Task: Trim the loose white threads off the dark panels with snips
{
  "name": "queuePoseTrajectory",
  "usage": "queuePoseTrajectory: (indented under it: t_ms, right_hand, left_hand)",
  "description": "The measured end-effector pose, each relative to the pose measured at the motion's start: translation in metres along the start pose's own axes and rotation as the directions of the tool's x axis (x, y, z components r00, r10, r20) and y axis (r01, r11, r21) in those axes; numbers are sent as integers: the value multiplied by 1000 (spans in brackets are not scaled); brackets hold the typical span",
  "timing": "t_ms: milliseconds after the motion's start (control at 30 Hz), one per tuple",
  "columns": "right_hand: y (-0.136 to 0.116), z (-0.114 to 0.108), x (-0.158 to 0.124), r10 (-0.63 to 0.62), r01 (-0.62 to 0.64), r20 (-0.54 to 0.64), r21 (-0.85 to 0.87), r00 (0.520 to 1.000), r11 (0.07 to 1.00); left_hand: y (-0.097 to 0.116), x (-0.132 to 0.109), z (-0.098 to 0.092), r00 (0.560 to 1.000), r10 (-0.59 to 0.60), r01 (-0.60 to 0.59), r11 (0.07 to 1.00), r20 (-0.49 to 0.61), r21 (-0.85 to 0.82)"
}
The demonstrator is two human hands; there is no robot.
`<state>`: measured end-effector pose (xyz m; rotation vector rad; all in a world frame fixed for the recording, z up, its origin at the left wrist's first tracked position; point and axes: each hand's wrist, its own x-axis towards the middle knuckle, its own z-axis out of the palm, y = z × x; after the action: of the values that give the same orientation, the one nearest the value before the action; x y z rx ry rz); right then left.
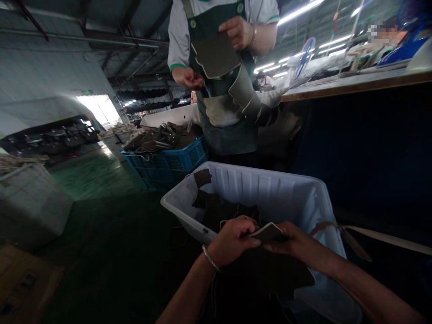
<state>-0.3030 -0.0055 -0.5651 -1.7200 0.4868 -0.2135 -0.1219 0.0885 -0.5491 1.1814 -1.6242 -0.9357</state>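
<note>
Over the near side of the white plastic tub (266,180), my left hand (236,238) and my right hand (290,245) pinch opposite ends of a dark grey-brown cut fabric piece (269,233) with a pale edge. Its kind of garment part cannot be made out. My left wrist wears a bangle. Similar dark pieces (216,209) lie inside the tub, and one (202,177) drapes against its far left corner. Below my hands, more dark material (283,274) spreads across the tub's near end, partly in shadow.
Beyond the tub stands a co-worker in an apron (229,135), holding up dark cut pieces (216,56). A blue crate (168,162) heaped with pieces sits left of them. A work table (354,83) lies right, a cardboard box (27,283) lower left, a strap (388,238) beside the tub.
</note>
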Motion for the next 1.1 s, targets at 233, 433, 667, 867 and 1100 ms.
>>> queuePoseTrajectory:
  t_ms: [233,433,667,867,1100]
  right_hand:
    - [-10,5,-15,153,-147,6,311,988,939]
    - [-21,-1,-22,309,-232,-161,372,937,899]
    - [-42,3,-24,395,-229,-332,442,856,867]
    - [-43,11,-25,391,-148,-423,503,817,852]
    - [-37,12,-26,370,-131,-470,466,802,875]
  left_hand:
    - [-27,-32,-40,826,-211,46,949,-522,-312]
    - [-48,-58,-30,961,-270,269,854,62,-445]
    - [-53,-49,4,912,-405,394,819,68,-416]
    - [-42,-56,8,882,-451,434,667,136,-605]
    - [-42,-57,13,883,-380,468,661,277,-587]
